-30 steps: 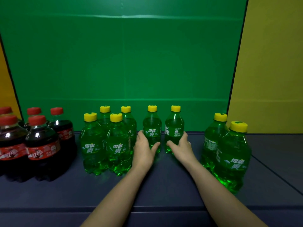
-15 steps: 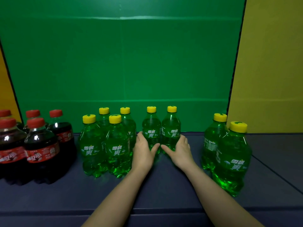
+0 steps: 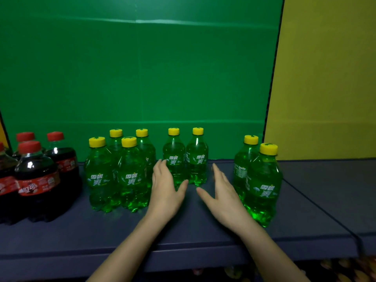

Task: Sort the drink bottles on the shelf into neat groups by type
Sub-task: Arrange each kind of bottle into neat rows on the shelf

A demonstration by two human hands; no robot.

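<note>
Spreading our left hand (image 3: 165, 190) and right hand (image 3: 221, 195) flat-fingered and empty, we flank two upright green bottles (image 3: 185, 159) with yellow caps, standing side by side mid-shelf. Four more green bottles (image 3: 120, 171) cluster left, two (image 3: 257, 180) stand right, red-capped cola bottles (image 3: 38, 176) far left. Bare dark shelf (image 3: 193, 231) lies before us and rightward.

Glossy clear-plastic green bottles (image 3: 130, 176) and cola bottles (image 3: 36, 180) stand on a matt, smooth dark shelf (image 3: 183, 237).
</note>
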